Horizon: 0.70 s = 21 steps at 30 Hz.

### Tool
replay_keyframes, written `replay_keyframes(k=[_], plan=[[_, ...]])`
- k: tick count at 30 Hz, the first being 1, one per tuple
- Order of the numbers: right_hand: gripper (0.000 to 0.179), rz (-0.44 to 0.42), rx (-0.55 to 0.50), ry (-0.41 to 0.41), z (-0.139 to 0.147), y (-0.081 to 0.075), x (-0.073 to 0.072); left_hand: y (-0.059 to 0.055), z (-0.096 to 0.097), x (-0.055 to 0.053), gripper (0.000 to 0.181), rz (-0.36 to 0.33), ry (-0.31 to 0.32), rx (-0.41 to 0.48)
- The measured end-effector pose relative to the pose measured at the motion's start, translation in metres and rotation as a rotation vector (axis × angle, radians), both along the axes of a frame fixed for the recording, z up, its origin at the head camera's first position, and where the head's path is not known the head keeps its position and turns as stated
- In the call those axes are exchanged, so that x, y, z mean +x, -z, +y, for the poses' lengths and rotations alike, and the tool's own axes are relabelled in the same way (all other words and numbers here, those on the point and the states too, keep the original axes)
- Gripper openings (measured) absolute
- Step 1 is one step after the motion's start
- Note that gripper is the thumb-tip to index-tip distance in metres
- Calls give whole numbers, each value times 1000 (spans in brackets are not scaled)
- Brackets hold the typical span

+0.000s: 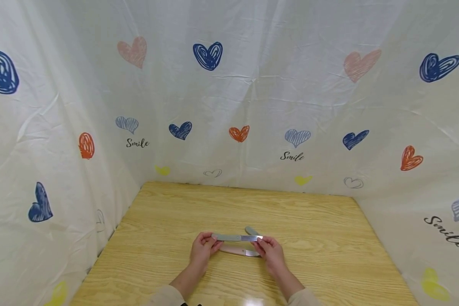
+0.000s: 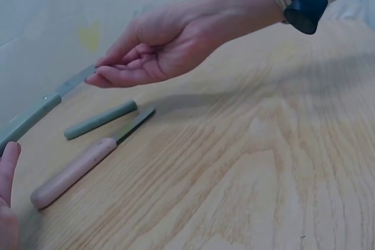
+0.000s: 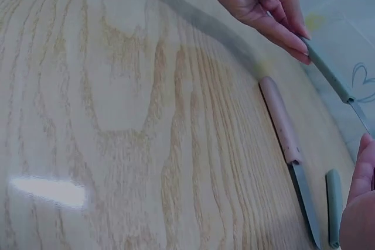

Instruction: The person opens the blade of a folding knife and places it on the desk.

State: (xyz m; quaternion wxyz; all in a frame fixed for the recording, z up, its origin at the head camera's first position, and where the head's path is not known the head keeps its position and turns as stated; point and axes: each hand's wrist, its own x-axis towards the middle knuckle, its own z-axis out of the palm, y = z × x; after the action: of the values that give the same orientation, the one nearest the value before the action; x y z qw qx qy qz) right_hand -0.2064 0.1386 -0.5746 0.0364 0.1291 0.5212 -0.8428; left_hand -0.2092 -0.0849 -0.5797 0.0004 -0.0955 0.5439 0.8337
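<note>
Both hands hold a small knife with a grey-green handle (image 1: 227,237) level above the table. My left hand (image 1: 202,248) pinches the end of the handle, and my right hand (image 1: 270,251) pinches the bare blade (image 2: 76,80) near its tip. Below lies a second knife with a pale pink handle (image 3: 280,118), its blade (image 3: 304,203) uncovered. Beside that blade rests a slim grey-green piece (image 2: 101,120), shaped like a sheath or a handle, with no blade showing. In the head view the raised knife partly covers this piece.
The wooden table (image 1: 168,212) has light glare near its front edge. White curtains (image 1: 252,93) printed with hearts and "Smile" hang behind it and at both sides. A dark band (image 2: 306,7) sits on the right wrist.
</note>
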Motion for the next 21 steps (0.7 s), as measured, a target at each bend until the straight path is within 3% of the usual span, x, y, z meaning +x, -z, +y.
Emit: replay_keyframes(k=[8, 14, 17, 21], plan=[[7, -13, -15, 9, 3, 1, 4, -1, 0, 2, 11, -21, 5, 27], [45, 20, 79, -26, 13, 2, 3, -2, -2, 4, 10, -23, 48, 27], [52, 10, 165, -76, 20, 5, 9, 0, -6, 8, 14, -58, 84, -34], [57, -50, 261, -167, 28, 12, 22, 7, -13, 17, 22, -96, 138, -187]])
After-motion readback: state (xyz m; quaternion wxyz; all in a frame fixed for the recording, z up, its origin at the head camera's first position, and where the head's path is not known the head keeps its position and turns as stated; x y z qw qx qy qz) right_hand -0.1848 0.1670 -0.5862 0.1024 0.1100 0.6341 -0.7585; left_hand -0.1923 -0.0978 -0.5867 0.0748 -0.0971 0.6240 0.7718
